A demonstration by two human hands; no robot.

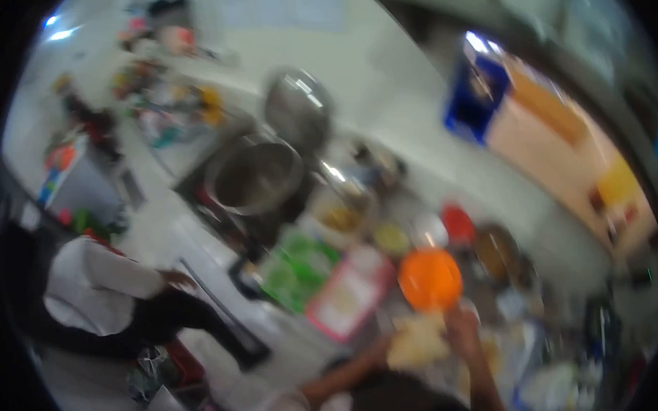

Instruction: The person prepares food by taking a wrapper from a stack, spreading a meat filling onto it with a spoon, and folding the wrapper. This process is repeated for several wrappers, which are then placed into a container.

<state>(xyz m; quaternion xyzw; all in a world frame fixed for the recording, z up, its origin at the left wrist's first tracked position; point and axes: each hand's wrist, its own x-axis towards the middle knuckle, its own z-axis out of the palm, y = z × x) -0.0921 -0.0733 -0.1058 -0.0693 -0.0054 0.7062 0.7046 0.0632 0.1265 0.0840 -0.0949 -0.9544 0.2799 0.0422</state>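
The whole view is smeared by motion. My left hand [380, 349] is at the left edge of a pale yellow, flat-looking piece [417, 341] and appears to grip it; its kind cannot be made out. My right hand [463, 330] is at the right side of that piece, its fingers too blurred to read. Just beyond both hands is a round orange bowl or lid [430, 280]. A pink-rimmed white board or tray [350, 293] lies to the left of it, with something pale on top.
A large metal pot [254, 177] stands on the stove, with a round metal lid [297, 110] behind it. Green trays or packs [300, 268] lie nearer. A red round item [458, 224] and a brown bowl [497, 252] are beyond the orange one. At left, a person in white [101, 285] is present.
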